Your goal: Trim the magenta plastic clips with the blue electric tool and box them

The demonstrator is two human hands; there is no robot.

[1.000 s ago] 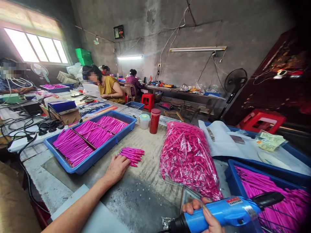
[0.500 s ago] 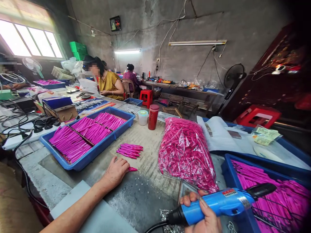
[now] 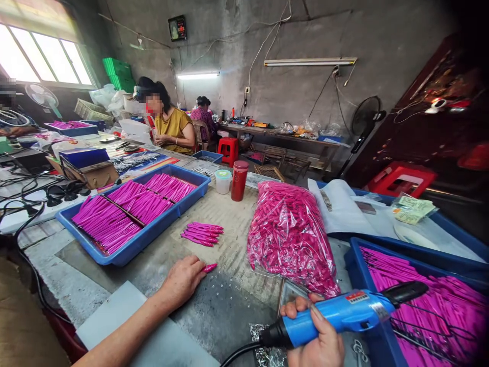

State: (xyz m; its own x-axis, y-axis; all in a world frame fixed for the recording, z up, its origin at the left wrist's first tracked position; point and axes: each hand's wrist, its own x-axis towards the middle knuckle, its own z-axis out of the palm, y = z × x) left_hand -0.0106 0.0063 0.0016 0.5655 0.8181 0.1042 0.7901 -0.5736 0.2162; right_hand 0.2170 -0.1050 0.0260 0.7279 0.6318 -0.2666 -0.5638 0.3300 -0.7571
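My left hand lies knuckles-up on the grey worktable, fingers closed on one magenta pen part whose tip sticks out to the right. A small pile of the same magenta pens sits just beyond it. My right hand, at the bottom edge, is wrapped round a blue electric screwdriver with a black tip pointing right and a black cord trailing left. A clear bag of pink pen parts lies between the hands.
A blue tray of magenta pens stands at left, another blue tray at right. A red flask and a white tub stand behind. Cables and a power strip lie far left. Other people sit at benches further back.
My left hand has drawn back from the pen pile toward me with one pen in it. My right hand and the screwdriver have shifted slightly left.
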